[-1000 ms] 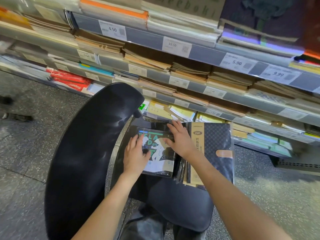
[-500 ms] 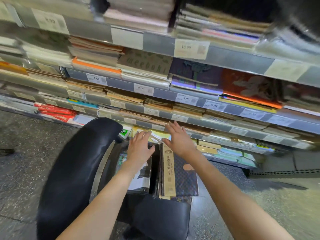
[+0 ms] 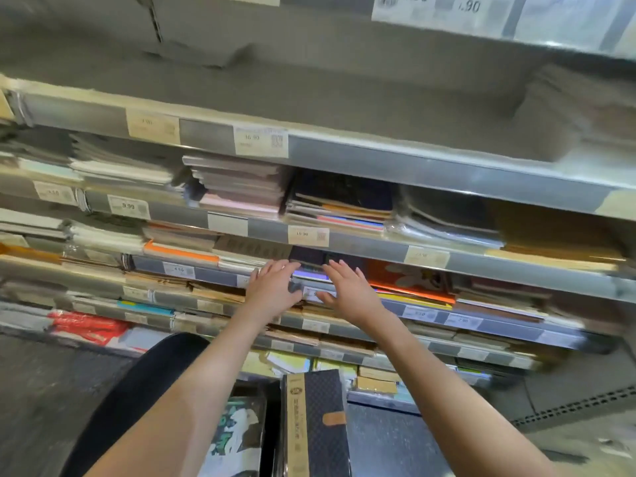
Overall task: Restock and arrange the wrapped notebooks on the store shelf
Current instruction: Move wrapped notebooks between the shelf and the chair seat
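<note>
Both hands had risen from the notebooks [image 3: 315, 421] on the near chair [image 3: 113, 407]. Left hand [image 3: 273, 287] and right hand [image 3: 349, 292] reached with fingers spread, empty, toward the shelf [image 3: 430, 256]; price tags [image 3: 308, 235] lined its edge.

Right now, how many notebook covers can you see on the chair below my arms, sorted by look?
Black patterned cover with tan strap: 1
Green-and-white illustrated cover: 1
Total: 2 covers showing; any notebooks stacked underneath are hidden.
</note>
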The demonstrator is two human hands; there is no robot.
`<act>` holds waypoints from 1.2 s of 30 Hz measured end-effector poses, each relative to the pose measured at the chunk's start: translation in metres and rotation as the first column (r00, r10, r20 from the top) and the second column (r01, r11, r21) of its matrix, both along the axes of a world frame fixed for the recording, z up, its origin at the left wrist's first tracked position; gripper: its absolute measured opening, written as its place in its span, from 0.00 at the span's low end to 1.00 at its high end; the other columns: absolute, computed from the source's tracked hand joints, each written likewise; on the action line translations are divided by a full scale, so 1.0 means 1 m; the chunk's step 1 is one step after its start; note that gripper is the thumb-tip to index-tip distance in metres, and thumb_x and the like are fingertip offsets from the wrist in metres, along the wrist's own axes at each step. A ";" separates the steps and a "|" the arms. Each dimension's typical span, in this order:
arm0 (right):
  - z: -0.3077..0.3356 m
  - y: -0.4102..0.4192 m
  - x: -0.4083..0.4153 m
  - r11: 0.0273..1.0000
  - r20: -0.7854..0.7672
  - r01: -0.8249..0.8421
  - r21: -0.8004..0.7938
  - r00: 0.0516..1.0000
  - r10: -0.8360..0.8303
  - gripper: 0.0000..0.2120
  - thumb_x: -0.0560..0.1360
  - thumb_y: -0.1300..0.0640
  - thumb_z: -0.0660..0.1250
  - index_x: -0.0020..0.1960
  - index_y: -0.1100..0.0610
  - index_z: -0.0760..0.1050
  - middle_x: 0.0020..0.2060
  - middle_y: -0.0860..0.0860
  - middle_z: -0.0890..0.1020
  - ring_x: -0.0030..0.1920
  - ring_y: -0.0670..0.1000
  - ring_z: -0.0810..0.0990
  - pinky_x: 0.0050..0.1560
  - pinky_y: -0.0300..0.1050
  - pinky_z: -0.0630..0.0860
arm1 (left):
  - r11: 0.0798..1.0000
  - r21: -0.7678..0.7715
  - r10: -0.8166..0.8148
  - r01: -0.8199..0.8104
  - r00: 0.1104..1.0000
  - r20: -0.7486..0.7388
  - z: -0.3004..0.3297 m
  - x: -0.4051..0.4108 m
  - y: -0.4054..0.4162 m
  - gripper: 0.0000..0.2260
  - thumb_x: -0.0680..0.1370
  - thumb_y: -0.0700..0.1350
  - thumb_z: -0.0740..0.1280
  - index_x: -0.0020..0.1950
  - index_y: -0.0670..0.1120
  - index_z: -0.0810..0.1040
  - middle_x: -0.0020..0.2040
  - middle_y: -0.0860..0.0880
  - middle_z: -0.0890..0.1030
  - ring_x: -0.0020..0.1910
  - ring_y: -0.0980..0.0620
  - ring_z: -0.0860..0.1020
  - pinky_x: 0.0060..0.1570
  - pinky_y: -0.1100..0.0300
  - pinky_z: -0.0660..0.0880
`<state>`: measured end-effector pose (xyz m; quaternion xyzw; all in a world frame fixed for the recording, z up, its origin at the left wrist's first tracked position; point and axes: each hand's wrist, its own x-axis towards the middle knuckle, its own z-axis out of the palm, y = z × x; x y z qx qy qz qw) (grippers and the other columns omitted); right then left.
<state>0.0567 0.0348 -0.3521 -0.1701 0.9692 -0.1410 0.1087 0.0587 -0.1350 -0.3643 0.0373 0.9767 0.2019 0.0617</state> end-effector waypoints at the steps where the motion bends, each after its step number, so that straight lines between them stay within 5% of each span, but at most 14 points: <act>1: 0.013 0.003 -0.001 1.000 -0.021 0.002 -0.005 1.000 -0.002 0.28 0.80 0.47 0.57 0.76 0.54 0.53 0.76 0.51 0.55 0.76 0.51 0.49 0.74 0.51 0.44 | 1.000 -0.007 -0.010 0.010 1.000 -0.014 0.013 -0.003 0.003 0.26 0.76 0.51 0.64 0.73 0.52 0.62 0.74 0.50 0.63 0.73 0.49 0.58 0.72 0.47 0.53; 7: 0.086 0.019 -0.002 0.999 -0.137 0.026 -0.037 0.990 -0.031 0.27 0.78 0.49 0.61 0.74 0.55 0.59 0.73 0.52 0.62 0.73 0.53 0.59 0.73 0.50 0.54 | 0.997 -0.039 -0.075 0.072 0.994 -0.076 0.093 -0.020 0.015 0.25 0.75 0.52 0.64 0.72 0.55 0.64 0.71 0.51 0.67 0.70 0.49 0.64 0.70 0.49 0.60; 12: 0.134 0.030 -0.009 1.000 -0.208 0.024 0.007 0.978 -0.022 0.28 0.79 0.47 0.59 0.75 0.56 0.56 0.75 0.52 0.58 0.75 0.51 0.54 0.74 0.50 0.48 | 0.987 -0.095 -0.143 0.133 0.985 -0.101 0.157 -0.028 0.024 0.26 0.75 0.54 0.65 0.71 0.54 0.65 0.70 0.50 0.69 0.68 0.49 0.68 0.67 0.52 0.64; 17: 0.181 0.036 -0.009 1.000 -0.241 0.023 0.005 0.970 -0.022 0.27 0.79 0.49 0.60 0.74 0.56 0.59 0.71 0.52 0.67 0.71 0.52 0.64 0.73 0.51 0.55 | 0.984 -0.055 -0.175 0.172 0.984 -0.043 0.209 -0.031 0.030 0.25 0.75 0.50 0.65 0.71 0.54 0.64 0.68 0.49 0.71 0.64 0.49 0.72 0.62 0.53 0.69; 22: 0.220 0.042 -0.011 0.997 -0.245 0.055 -0.046 0.967 -0.065 0.27 0.78 0.46 0.60 0.74 0.53 0.59 0.71 0.52 0.67 0.69 0.54 0.66 0.68 0.49 0.64 | 0.982 -0.046 -0.187 0.184 0.981 -0.054 0.254 -0.034 0.036 0.25 0.74 0.50 0.66 0.71 0.54 0.66 0.69 0.50 0.70 0.64 0.50 0.71 0.63 0.52 0.69; 36: 0.309 0.083 -0.009 0.997 -0.326 0.043 -0.058 0.943 -0.060 0.28 0.79 0.46 0.60 0.75 0.52 0.57 0.72 0.51 0.65 0.71 0.51 0.64 0.68 0.46 0.63 | 0.959 -0.029 -0.283 0.282 0.951 -0.126 0.353 -0.035 0.077 0.23 0.76 0.51 0.66 0.70 0.56 0.66 0.66 0.51 0.71 0.63 0.52 0.71 0.62 0.57 0.67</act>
